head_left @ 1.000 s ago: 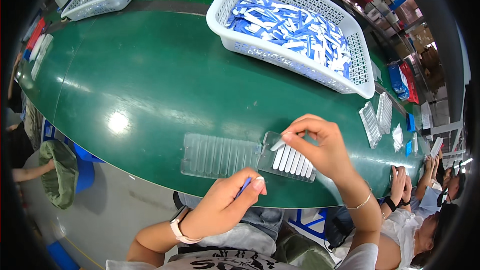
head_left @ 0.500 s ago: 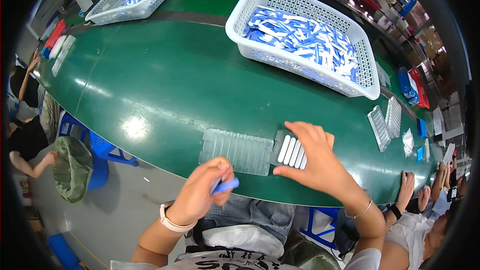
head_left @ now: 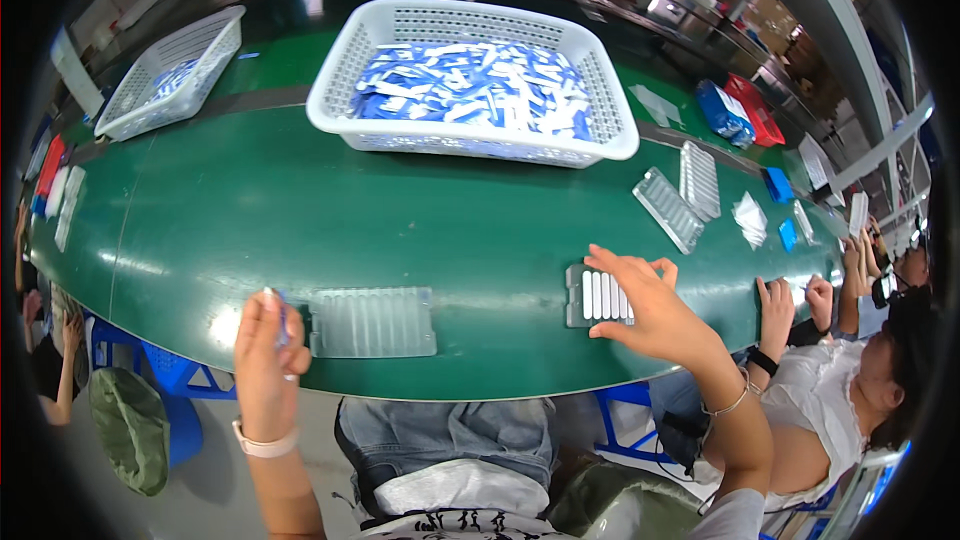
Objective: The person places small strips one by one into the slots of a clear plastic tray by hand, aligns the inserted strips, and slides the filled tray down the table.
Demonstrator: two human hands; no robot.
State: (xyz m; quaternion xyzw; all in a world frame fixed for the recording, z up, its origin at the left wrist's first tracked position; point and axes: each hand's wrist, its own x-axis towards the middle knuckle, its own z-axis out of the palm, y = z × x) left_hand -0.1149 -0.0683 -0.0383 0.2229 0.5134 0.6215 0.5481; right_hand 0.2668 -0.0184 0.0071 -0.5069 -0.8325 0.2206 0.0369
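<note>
My left hand [head_left: 266, 365] is closed, fingertips pinched around a small blue piece [head_left: 283, 325], mostly hidden by the fingers. It is raised beside the left end of a clear ribbed plastic tray [head_left: 375, 323], which lies on the green table with nothing in its grooves. Farther right, my right hand [head_left: 650, 305] spans a second clear tray [head_left: 574, 296], thumb at the near edge and fingers at the far edge. White sticks [head_left: 601, 296] lie side by side in that tray, its right part covered by the hand.
Beyond the trays stands a white perforated basket [head_left: 470, 143] full of blue-and-white pieces. A similar basket [head_left: 175, 110] is at far left. More clear trays [head_left: 668, 208] lie at right, near white sheets [head_left: 749, 220]. A co-worker's hand [head_left: 776, 315] rests on the table edge at right.
The view has shifted. My right hand and the tray of white sticks have moved right, away from the unfilled tray. My left hand has moved left with the blue piece.
</note>
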